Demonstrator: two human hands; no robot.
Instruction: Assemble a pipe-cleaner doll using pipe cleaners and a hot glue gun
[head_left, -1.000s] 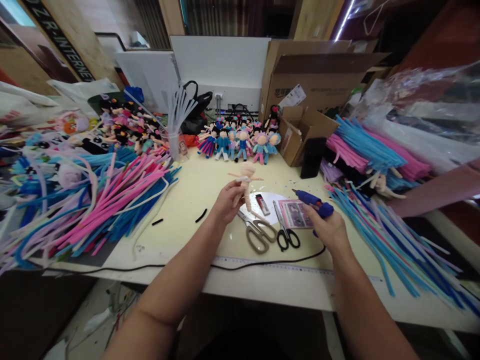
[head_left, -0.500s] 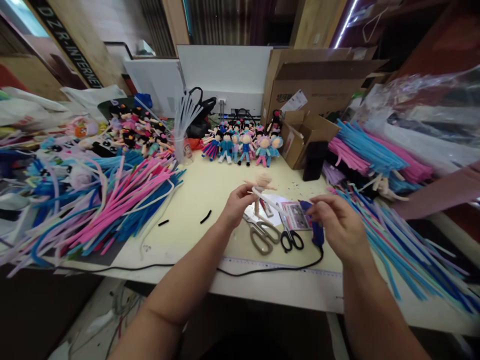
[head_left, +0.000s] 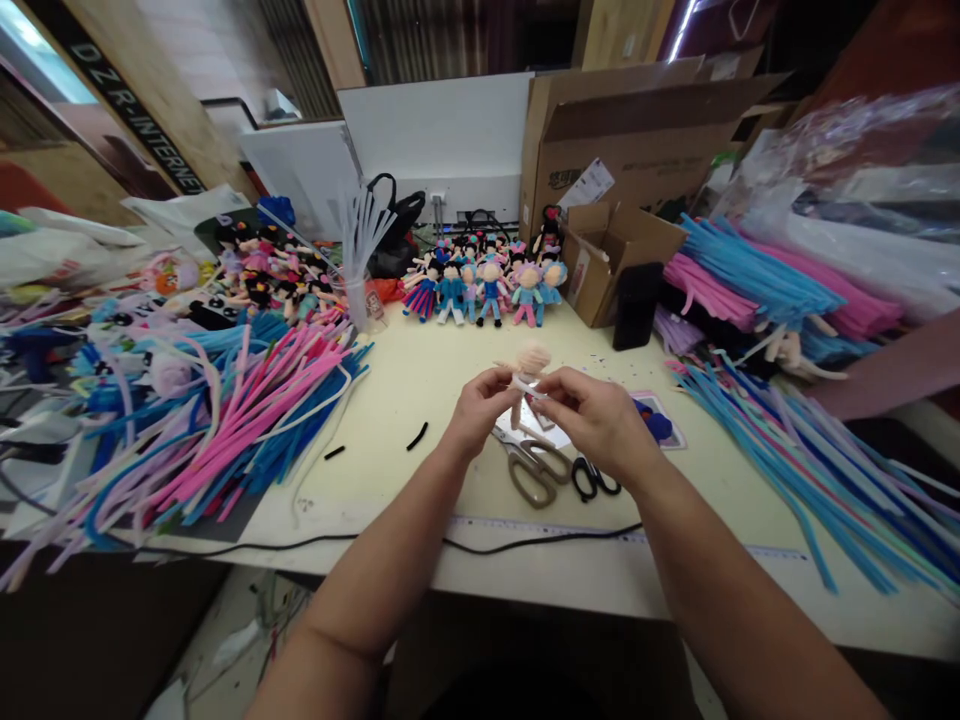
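The pale doll (head_left: 533, 357) is held up just beyond the large scissors (head_left: 528, 452), head away from them and a leg hanging towards their blades. The left hand (head_left: 480, 405) has its grip pinched together on the doll's middle, while the right hand (head_left: 600, 415) has thumb and fingers closed on a thin white strip (head_left: 531, 388) lying across the body. The doll looks very light, soft and fuzzy, likely springy and easily bent; the trunk seems the safest place to hold, since the thin arms could fold under a pinch. The strip looks limp, best taken near its end. Right of the large scissors, on the surface (head_left: 405, 385), lie black-handled scissors (head_left: 596, 474) and, farther off, a blue tool (head_left: 654, 422), partly hidden by the right hand
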